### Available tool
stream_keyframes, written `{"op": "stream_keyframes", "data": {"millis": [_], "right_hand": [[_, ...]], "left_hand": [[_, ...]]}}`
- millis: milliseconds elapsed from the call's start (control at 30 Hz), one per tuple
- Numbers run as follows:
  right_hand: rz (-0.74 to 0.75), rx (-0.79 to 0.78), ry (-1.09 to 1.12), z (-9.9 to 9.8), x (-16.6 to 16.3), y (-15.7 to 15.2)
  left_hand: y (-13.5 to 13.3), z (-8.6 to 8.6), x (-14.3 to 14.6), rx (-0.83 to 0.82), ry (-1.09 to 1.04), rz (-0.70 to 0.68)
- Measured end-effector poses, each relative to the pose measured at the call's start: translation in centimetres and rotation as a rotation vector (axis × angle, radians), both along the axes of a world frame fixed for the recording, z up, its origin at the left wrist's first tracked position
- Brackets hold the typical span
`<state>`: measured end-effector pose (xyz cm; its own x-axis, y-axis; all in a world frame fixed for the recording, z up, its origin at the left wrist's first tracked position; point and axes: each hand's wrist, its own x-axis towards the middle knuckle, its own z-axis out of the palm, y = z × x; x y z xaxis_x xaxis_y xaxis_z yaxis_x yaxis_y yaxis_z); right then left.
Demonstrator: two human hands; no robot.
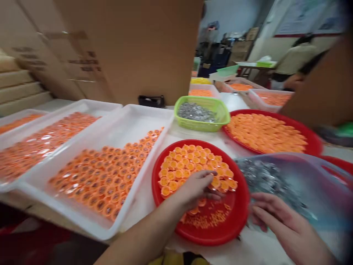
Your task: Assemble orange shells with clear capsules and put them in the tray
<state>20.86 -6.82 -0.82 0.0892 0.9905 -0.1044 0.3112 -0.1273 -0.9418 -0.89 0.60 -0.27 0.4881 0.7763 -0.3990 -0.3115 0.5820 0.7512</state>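
My left hand reaches over a round red tray, its fingers apart beside small orange pieces with yellow-orange centres. These sit close together in the far part of that tray, and small orange crumbs lie in its near part. Just off the tray's right rim is my right hand, thumb and fingers drawn together. Whatever is between those fingertips is too small or hidden to make out. Behind this hand, a translucent bluish container or bag holds loose shiny silver-clear pieces.
At left, white trays hold rows of orange pieces with dark centres. Beyond the red tray stand a green basket of silvery pieces and a larger red tray of orange pieces. Cardboard rises behind. A person sits far right.
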Motion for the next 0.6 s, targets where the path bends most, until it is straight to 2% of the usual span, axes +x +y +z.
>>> {"op": "stream_keyframes", "data": {"millis": [100,267,400,500,600], "right_hand": [[0.093,-0.066,0.068,1.1,-0.1,-0.6],[0.106,-0.078,0.153,1.2,-1.0,-1.7],[0.076,-0.030,0.164,0.8,-1.0,-2.0],[0.052,0.023,0.157,1.2,-1.1,-1.8],[0.053,0.033,0.240,1.9,-1.5,-1.5]], "left_hand": [[-0.1,0.0,-0.4,0.114,0.037,-0.064],[-0.6,-0.3,-0.2,0.277,0.102,-0.123],[-0.9,-0.6,0.2,0.210,0.174,-0.078],[-0.9,-0.7,0.3,0.152,0.094,-0.050],[-0.9,-0.9,0.2,0.145,0.011,-0.049]]}}
